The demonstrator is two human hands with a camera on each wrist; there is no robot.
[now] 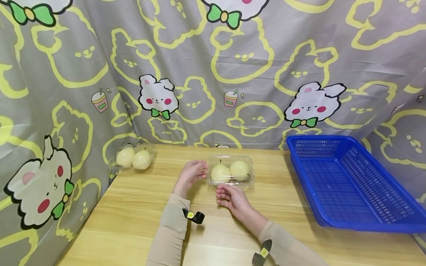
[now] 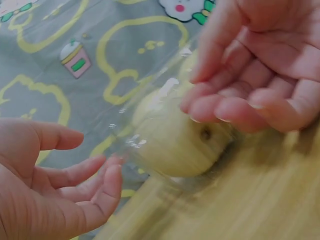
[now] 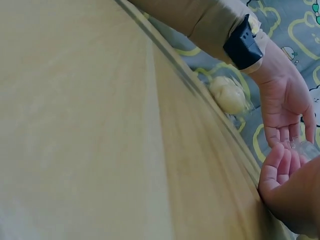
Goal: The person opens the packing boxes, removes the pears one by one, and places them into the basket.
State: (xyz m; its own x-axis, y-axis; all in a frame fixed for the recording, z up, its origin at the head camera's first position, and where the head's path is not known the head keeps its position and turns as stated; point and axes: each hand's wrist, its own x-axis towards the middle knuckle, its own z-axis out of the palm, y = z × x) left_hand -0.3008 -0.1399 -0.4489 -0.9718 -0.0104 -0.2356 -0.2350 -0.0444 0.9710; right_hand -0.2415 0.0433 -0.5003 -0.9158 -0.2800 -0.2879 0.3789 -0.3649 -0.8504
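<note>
A clear plastic clamshell box (image 1: 250,159) stands on the table in the head view with two pale yellow pears, a left pear (image 1: 220,173) and a right pear (image 1: 239,170), inside. My left hand (image 1: 192,174) is at the box's left side, fingers relaxed and fingertips right by its wall. Along the near edge, my right hand (image 1: 234,200) has its fingers loosely bent, palm turned inward, gripping nothing. The left wrist view shows both hands around the box, the right hand (image 2: 265,75) covering part of it and a pear (image 2: 175,140) through the plastic.
Another clear box (image 1: 151,149) with two pears sits at the back left by the patterned curtain (image 1: 189,59). On the right stands a blue plastic basket (image 1: 307,184) with mesh walls and nothing in it. Curtains bound the wooden table (image 1: 126,214) at the back and sides.
</note>
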